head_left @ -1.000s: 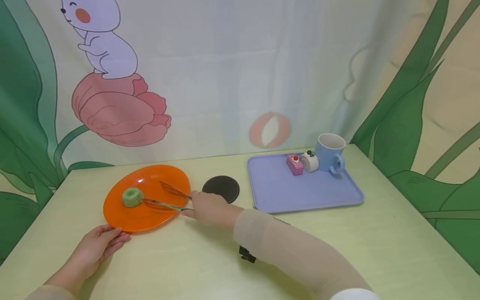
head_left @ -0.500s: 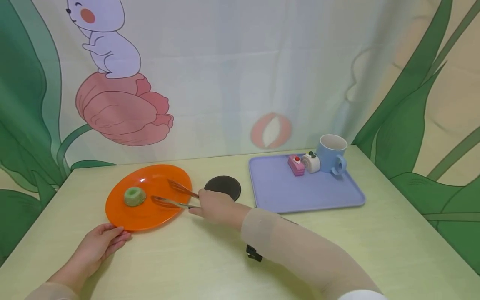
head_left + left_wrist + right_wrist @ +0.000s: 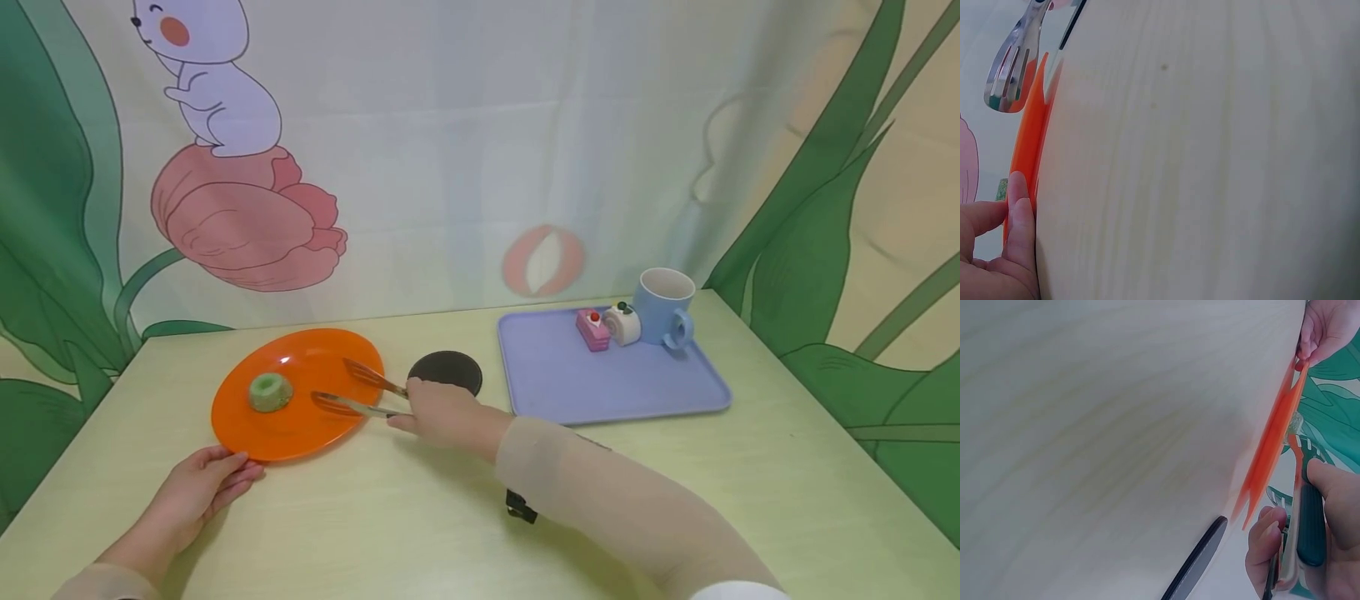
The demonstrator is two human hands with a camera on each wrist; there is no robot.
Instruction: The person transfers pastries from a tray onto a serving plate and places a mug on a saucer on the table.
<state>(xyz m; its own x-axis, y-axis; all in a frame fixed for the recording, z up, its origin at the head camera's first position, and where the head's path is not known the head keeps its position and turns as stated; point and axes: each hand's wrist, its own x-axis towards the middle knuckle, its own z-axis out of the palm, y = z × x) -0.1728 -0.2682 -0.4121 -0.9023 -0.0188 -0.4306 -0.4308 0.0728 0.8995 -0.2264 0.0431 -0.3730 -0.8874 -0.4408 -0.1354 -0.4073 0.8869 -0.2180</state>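
An orange plate [image 3: 300, 437] holds a green ring-shaped cake [image 3: 270, 392] on its left part. My left hand [image 3: 191, 492] pinches the plate's near-left rim between thumb and fingers, which the left wrist view shows at the orange edge [image 3: 1030, 137]. Metal tongs [image 3: 352, 406] are gripped in my right hand [image 3: 450, 417]; their two slotted ends stand apart over the plate's right part, to the right of the cake and not touching it. In the right wrist view, my thumb and fingers wrap the dark green tong handle [image 3: 1311, 525].
A black round coaster [image 3: 446, 367] lies right of the plate, partly behind my right hand. Farther right, a lilac tray [image 3: 600, 387] carries a pink cake slice [image 3: 592, 331], a white roll cake [image 3: 622, 325] and a blue mug [image 3: 660, 308]. A printed curtain hangs behind the table.
The tongs have moved right, away from the green cake, with their ends now clear of it. My left hand stays on the plate's rim.
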